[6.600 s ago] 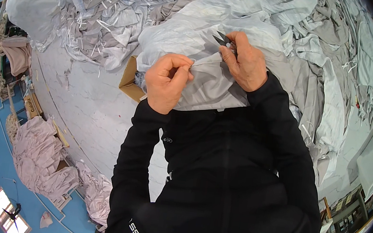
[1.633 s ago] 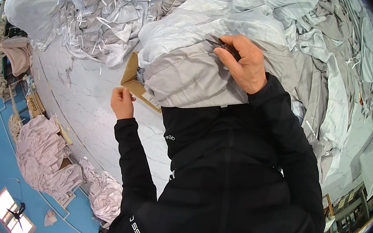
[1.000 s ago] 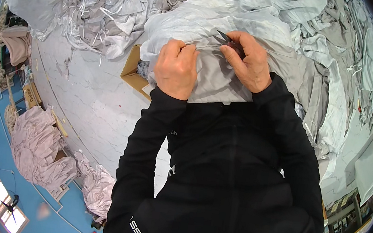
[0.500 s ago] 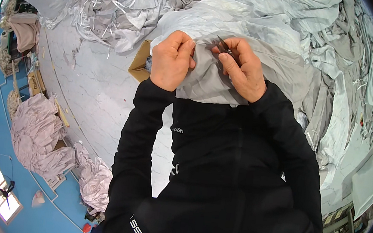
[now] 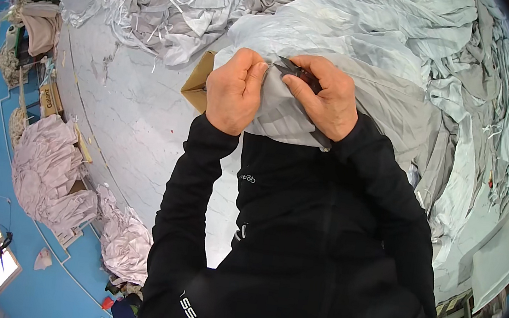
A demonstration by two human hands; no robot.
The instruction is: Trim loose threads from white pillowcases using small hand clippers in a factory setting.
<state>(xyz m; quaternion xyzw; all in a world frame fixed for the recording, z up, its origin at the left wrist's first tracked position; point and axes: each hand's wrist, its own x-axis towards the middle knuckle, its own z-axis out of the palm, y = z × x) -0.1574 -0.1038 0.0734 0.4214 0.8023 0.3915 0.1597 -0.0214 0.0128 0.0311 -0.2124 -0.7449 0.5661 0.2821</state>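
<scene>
Grey cloth (image 5: pixel 282 116) pinched in the left hand (image 5: pixel 235 92), dark snips (image 5: pixel 296 71) clasped in the right hand (image 5: pixel 329 97)

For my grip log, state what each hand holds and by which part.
Right hand: dark snips, by the handle end. Left hand: grey cloth, apparently pinched at an edge.

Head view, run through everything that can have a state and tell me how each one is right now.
Left hand: closed, pinching grey fabric.
Right hand: closed around dark snips.
Dark snips: held, tips toward the left hand; blade opening unclear.
Grey fabric: creased, spread out.
Cardboard box: partly hidden.
Pink fabric: crumpled, heaped.
</scene>
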